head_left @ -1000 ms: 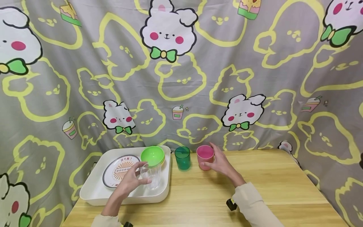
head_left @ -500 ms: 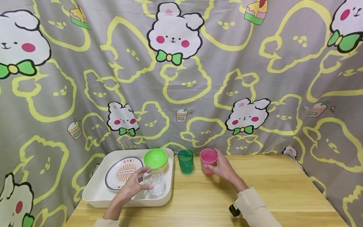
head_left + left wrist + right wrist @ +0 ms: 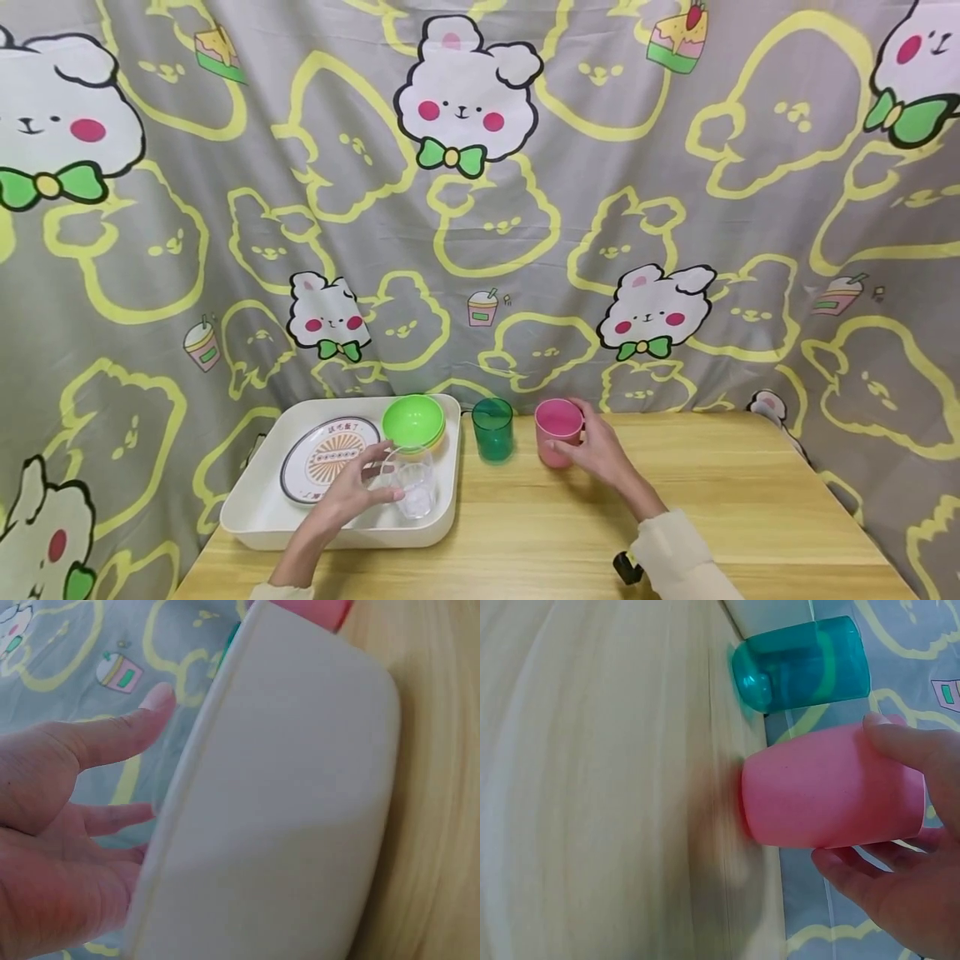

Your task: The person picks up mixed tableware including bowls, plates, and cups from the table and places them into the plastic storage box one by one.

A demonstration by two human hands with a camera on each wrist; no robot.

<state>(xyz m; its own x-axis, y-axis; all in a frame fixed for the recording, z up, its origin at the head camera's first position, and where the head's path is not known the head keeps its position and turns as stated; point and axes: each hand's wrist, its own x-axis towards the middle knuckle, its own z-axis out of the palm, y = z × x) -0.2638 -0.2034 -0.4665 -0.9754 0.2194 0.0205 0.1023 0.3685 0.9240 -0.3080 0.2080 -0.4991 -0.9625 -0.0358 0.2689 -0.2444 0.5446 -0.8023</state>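
Note:
In the head view my left hand (image 3: 349,490) holds a clear plastic cup (image 3: 417,493), thumb on the near side and fingers on the far side, at the front right inside a white tray (image 3: 247,521). The left wrist view shows the left thumb and fingers (image 3: 124,739) beyond the tray's wall, which hides most of the cup. My right hand (image 3: 602,450) grips a pink cup (image 3: 825,791), thumb and fingers on opposite sides. It is upright at the table's back. A translucent teal cup (image 3: 492,433) stands between the tray and the pink cup.
Inside the tray lie a patterned plate (image 3: 303,454) and a green bowl (image 3: 411,421) stacked on a yellow one (image 3: 437,440). A patterned grey curtain (image 3: 510,292) hangs behind the wooden table (image 3: 525,542). The tray sits at the table's left.
The left hand has lowered the clear cup slightly in the tray. The right hand has shifted the pink cup a little right, away from the teal cup. The head view has tilted slightly.

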